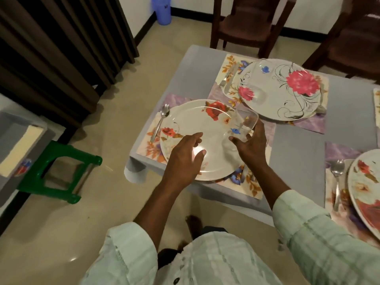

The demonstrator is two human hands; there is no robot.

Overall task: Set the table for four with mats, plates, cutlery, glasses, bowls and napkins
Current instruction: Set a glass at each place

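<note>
While right hand (251, 147) grips a glass (243, 125) beside the near plate (195, 128), left hand (185, 157) hovers spread; mats, plates, cutlery down, bowls and napkins missing.

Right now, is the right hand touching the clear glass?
Touching. The head view shows the right hand gripping the clear glass, fingers curled round its lower part, above the near plate's right edge.

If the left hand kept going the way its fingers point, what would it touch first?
The left hand hovers open over the near plate, fingers aimed up and right. Straight on, it would probably meet the glass held by the right hand. Depth is unclear, so it might brush the plate first.
</note>
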